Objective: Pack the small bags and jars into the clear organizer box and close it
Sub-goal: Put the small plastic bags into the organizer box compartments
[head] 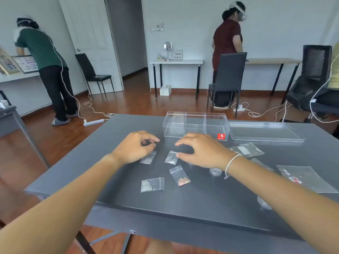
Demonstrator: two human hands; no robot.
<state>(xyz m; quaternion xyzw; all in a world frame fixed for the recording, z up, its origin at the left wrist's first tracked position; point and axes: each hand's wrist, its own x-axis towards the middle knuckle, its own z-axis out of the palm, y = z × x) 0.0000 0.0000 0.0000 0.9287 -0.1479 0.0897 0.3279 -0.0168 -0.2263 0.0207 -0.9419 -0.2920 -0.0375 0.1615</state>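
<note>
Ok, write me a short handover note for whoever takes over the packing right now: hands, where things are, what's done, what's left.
Left hand: curled over the table, fingertips beside a small bag; nothing clearly held.
Right hand: fingertips pinching the corner of another bag.
Organizer box: open, at the far side of the table, compartments look empty. Lid lies to its right.
Still loose: the orange-bead bag, more bags, the jars.
Done: nothing packed yet.
Left: pack everything, fit the lid.

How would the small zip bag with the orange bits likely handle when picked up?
The bag with orange bits looks like thin clear film, so probably floppy. Its few loose pieces suggest it is light, and they would likely slide to the low end. Lying flat, it won't roll.
</note>
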